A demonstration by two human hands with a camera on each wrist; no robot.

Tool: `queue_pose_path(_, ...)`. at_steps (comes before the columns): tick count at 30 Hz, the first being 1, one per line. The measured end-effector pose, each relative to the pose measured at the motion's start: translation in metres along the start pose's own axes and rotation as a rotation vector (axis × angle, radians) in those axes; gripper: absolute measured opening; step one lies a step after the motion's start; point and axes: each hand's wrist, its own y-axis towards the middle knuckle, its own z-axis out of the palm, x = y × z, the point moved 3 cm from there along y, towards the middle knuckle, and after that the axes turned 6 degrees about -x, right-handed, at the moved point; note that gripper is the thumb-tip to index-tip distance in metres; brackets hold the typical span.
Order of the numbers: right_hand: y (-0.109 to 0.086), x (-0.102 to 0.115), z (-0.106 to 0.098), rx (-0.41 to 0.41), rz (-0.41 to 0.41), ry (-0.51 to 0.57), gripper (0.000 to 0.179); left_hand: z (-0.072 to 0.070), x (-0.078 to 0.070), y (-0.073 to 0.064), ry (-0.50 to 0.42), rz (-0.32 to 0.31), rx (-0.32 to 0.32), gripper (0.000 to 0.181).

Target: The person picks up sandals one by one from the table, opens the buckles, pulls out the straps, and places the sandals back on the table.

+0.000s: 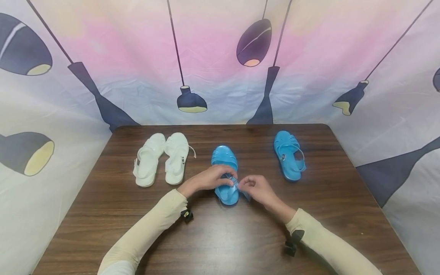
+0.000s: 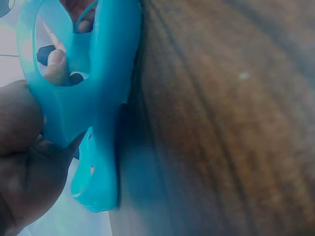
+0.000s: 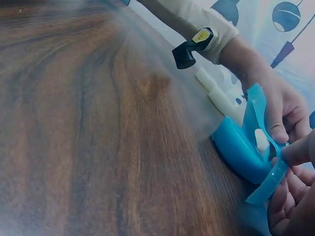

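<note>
A blue sandal (image 1: 224, 154) stands on the table with its toe pointing away from me. My left hand (image 1: 213, 177) reaches over its left side and holds it near the buckle, the thumb inside the opening. On the other side, my right hand (image 1: 259, 189) pinches the ankle strap (image 3: 268, 184) between thumb and fingers. The strap's loose end sticks out past those fingers in the right wrist view. Both hands' fingertips meet close together at the buckle, which they mostly hide. In the left wrist view the sandal's side (image 2: 110, 59) fills the upper left.
A second blue sandal (image 1: 291, 172) stands to the right, its strap looped at the heel. At the left is a pair of white sandals, the left one (image 1: 146, 173) beside the right one (image 1: 174, 175). Patterned cloth (image 1: 220, 76) hangs behind the wooden table (image 1: 220, 236).
</note>
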Motion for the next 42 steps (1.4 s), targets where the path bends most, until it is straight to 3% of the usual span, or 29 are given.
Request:
queue_pose_path(6,0.0041,0.0024,0.0001,0.005,-0.014,-0.024,0.01,0.0034,0.0039,-0.0017,-0.041,-0.004,-0.019,0.024)
queue_pose_path(14,0.0082,0.0047,-0.0009,0.031,-0.041,-0.019,0.01,0.0045,0.0038,-0.002,-0.024,-0.004,-0.008,0.024)
queue_pose_path(23,-0.0001,-0.0031,-0.0033,0.051,0.052,0.004,0.019,0.0037,0.0031,-0.001,0.007,0.01,0.008,0.025)
queue_pose_path(32,0.0039,-0.0011,-0.0027,0.035,0.026,0.023,0.015,0.0024,0.005,-0.001,-0.053,-0.005,0.026,0.029)
queue_pose_path(37,0.0071,0.0007,-0.0034,0.045,0.011,0.031,0.017,0.0032,0.004,-0.0003,-0.039,0.007,0.021,0.028)
queue_pose_path(42,0.0052,-0.0026,-0.006,0.067,0.048,0.034,0.022,0.0028,0.0036,-0.0004,-0.01,0.004,0.006,0.027)
